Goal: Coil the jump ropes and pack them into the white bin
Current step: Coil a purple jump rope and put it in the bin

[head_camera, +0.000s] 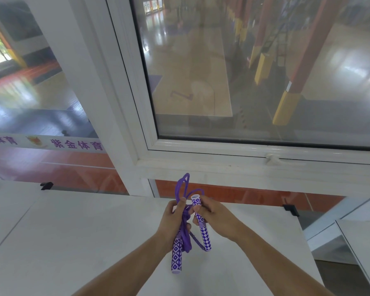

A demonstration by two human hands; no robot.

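Observation:
A purple jump rope (pixel 185 238) with purple-and-white diamond-patterned handles is held above the white table (pixel 77 242). My left hand (pixel 172 218) grips the folded rope bundle, with loops sticking up above the fist and one handle (pixel 176 256) hanging down below it. My right hand (pixel 212 214) holds the other handle (pixel 201 223) nearly upright, fingers curled round its upper part. A short run of rope links the lower end of that handle to the bundle. No white bin is in view.
A white-framed window (pixel 233 154) stands just beyond the table's far edge, looking down on a sports hall. Two black clamps (pixel 46 185) (pixel 291 209) sit on the table's far edge. Another white table (pixel 363 242) lies to the right across a gap.

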